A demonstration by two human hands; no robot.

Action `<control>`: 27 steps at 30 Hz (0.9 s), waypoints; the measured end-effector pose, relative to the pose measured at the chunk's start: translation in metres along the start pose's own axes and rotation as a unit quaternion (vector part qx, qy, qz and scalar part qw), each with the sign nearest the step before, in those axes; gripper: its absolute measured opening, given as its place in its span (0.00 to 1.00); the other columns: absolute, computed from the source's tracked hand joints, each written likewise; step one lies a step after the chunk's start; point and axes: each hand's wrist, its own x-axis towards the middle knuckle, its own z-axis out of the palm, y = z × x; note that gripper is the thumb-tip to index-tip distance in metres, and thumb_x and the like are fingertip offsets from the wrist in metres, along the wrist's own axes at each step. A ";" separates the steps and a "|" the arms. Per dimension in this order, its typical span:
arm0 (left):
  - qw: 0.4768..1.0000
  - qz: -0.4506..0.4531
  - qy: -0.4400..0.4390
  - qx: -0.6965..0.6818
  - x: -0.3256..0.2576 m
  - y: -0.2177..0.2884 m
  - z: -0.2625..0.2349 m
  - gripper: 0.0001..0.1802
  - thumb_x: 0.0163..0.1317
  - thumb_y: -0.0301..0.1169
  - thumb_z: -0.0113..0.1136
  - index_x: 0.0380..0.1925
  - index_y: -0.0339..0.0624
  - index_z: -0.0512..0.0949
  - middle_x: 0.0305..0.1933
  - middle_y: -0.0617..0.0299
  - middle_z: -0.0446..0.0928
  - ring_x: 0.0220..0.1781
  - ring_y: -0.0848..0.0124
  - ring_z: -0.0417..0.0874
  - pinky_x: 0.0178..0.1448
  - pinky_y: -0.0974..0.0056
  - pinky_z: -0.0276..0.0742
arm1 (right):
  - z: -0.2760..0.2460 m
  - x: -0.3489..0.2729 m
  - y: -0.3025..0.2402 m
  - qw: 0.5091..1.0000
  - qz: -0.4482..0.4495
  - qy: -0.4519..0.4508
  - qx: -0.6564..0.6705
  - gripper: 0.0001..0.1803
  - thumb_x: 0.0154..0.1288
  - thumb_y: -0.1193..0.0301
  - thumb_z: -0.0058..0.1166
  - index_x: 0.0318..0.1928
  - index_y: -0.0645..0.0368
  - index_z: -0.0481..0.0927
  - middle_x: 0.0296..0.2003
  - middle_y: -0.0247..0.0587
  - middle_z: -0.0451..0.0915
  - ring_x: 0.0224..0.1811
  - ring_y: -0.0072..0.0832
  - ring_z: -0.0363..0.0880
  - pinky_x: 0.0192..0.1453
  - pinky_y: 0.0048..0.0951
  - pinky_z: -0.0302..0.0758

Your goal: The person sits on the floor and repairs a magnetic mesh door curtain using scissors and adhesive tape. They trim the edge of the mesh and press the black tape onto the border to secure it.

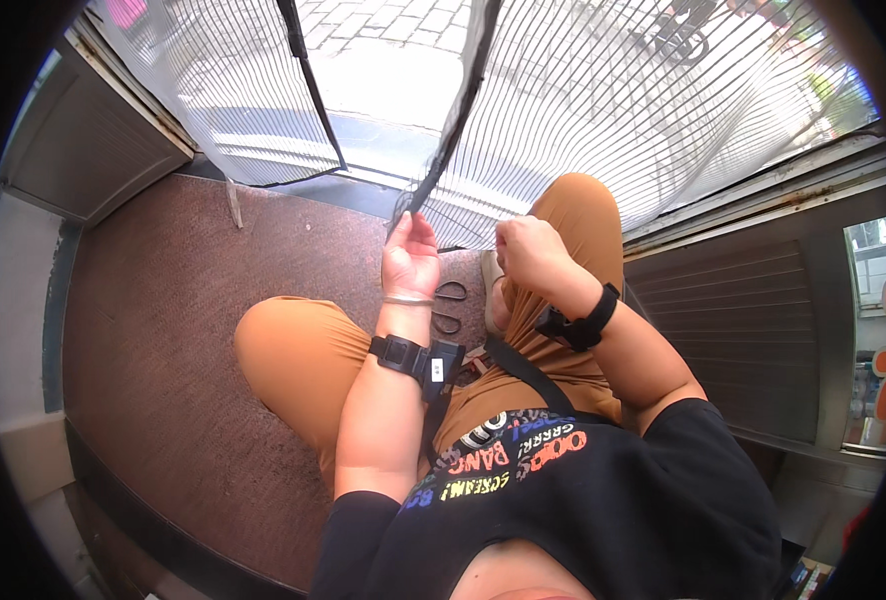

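My left hand (410, 265) is palm up, its fingertips closed on the dark-edged lower corner of a striped mesh door curtain (563, 130). Just to the right, above my bent knee, my right hand (535, 255) is closed with its fingertips pressed together. Whatever it may hold is too small or hidden to make out. Two black loops (450, 291), resembling scissor handles, lie on the floor below and between my hands. A second mesh panel (253, 110) hangs apart at the left, its black edge slanting down to the doorway.
Brown textured flooring (173, 330) spreads to my left. A metal door panel (93, 140) stands at the far left, and a ribbed grey panel (723, 330) is at my right. Beyond the sill lies bright paving (383, 30), with a wheeled thing (678, 40) outside.
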 end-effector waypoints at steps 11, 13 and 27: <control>1.000 0.011 -0.011 -0.007 0.001 0.022 -0.007 0.08 0.62 0.26 0.52 0.39 0.34 0.73 0.40 0.56 0.78 0.41 0.71 0.79 0.43 0.70 0.79 | -0.088 -0.099 0.068 0.976 0.032 0.211 0.038 0.04 0.54 0.75 0.54 0.25 0.62 0.74 0.25 0.40 0.73 0.30 0.35 0.75 0.34 0.32 0.70; 1.000 0.010 0.003 0.009 0.003 0.021 -0.007 0.08 0.63 0.26 0.51 0.40 0.34 0.73 0.40 0.55 0.77 0.40 0.70 0.79 0.43 0.70 0.79 | -0.105 -0.115 0.076 0.972 0.037 0.223 0.066 0.04 0.53 0.77 0.54 0.25 0.63 0.74 0.24 0.40 0.72 0.28 0.34 0.74 0.33 0.31 0.69; 0.744 0.307 -0.065 0.590 -0.017 -0.006 0.019 0.26 0.54 0.22 0.59 0.54 0.32 0.65 0.51 0.51 0.70 0.57 0.64 0.70 0.63 0.62 0.60 | -0.102 -0.112 0.037 0.839 -0.279 0.247 0.397 0.08 0.43 0.86 0.58 0.26 0.63 0.78 0.35 0.44 0.79 0.36 0.30 0.79 0.40 0.26 0.76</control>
